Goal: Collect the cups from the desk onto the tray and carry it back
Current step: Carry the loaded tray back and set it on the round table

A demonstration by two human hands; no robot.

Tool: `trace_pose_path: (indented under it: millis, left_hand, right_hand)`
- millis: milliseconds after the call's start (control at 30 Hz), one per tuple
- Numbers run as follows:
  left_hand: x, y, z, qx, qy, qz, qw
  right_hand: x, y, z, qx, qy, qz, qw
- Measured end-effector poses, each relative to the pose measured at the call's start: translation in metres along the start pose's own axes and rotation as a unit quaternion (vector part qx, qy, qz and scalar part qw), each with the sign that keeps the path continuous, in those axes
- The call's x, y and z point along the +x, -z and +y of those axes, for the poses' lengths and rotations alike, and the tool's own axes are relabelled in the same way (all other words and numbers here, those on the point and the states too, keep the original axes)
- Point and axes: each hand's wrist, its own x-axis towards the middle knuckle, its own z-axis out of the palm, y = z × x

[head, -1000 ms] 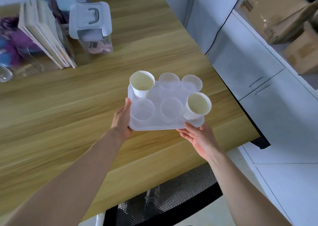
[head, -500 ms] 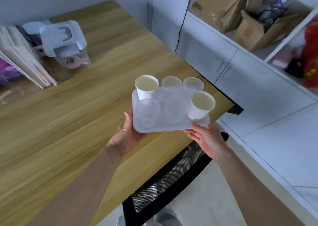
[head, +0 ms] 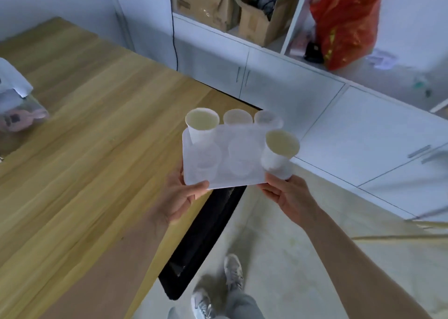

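The desk (head: pixel 80 134), a wood-grain slab, lies left of and below both hands; its right corner ends under the tray's far side. White cabinets (head: pixel 303 93) run across beyond the fingers, with open floor (head: pixel 278 258) below and right of the right hand. A black mesh chair back (head: pixel 201 236) stands against the desk edge, directly beneath the left hand. Cardboard boxes (head: pixel 218 0) and a red bag (head: pixel 344 20) sit on the shelf above the cabinets. No writing on any of them is legible.

The tray (head: pixel 219 181), translucent white and rectangular, is held in the air past the desk edge, long axis running left to right between the hands, near edge towards the person.

Left hand (head: pixel 180 198): thumb lies on the tray's near-left corner, fingers curl underneath. Right hand (head: pixel 292 197): fingers (head: pixel 271 192) support the near-right corner from below.

Two white paper cups stand upright, mouths up: one (head: pixel 201 127) at the far-left corner, one (head: pixel 278 150) at the right edge just above the right hand. Clear cups (head: pixel 238 155) fill the remaining positions; motion blur obscures their exact count.
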Motion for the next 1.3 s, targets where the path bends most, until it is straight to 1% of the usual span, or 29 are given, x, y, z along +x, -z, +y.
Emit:
trace_pose_path:
  millis: [200, 467, 633, 800, 933, 1067, 1233, 1300]
  left_hand:
    - [0.012, -0.056, -0.012, 0.000, 0.035, -0.065, 0.997]
    - [0.032, -0.147, -0.049, 0.082, 0.064, -0.130, 0.986]
    - [0.034, -0.216, -0.077, 0.058, 0.098, -0.163, 0.980]
    - [0.033, -0.288, -0.117, 0.063, 0.119, -0.188, 0.973]
    - [0.035, -0.341, -0.148, 0.069, 0.129, -0.208, 0.967]
    - [0.044, -0.387, -0.173, 0.106, 0.134, -0.237, 0.956]
    - [0.067, -0.439, -0.199, 0.176, 0.130, -0.293, 0.931]
    - [0.077, -0.460, -0.208, 0.193, 0.130, -0.309, 0.922]
  right_hand:
    - [-0.036, 0.054, -0.001, 0.049, 0.018, 0.066, 0.996]
    - [-0.096, 0.145, -0.006, 0.102, 0.061, 0.138, 0.983]
    - [-0.135, 0.205, -0.012, 0.116, 0.083, 0.169, 0.975]
    - [-0.174, 0.274, -0.014, 0.138, 0.094, 0.222, 0.961]
    - [-0.200, 0.327, -0.017, 0.136, 0.105, 0.250, 0.953]
    - [-0.221, 0.373, -0.019, 0.140, 0.104, 0.284, 0.943]
    - [-0.237, 0.424, -0.017, 0.146, 0.118, 0.334, 0.924]
    - [-0.241, 0.444, -0.017, 0.153, 0.134, 0.343, 0.917]
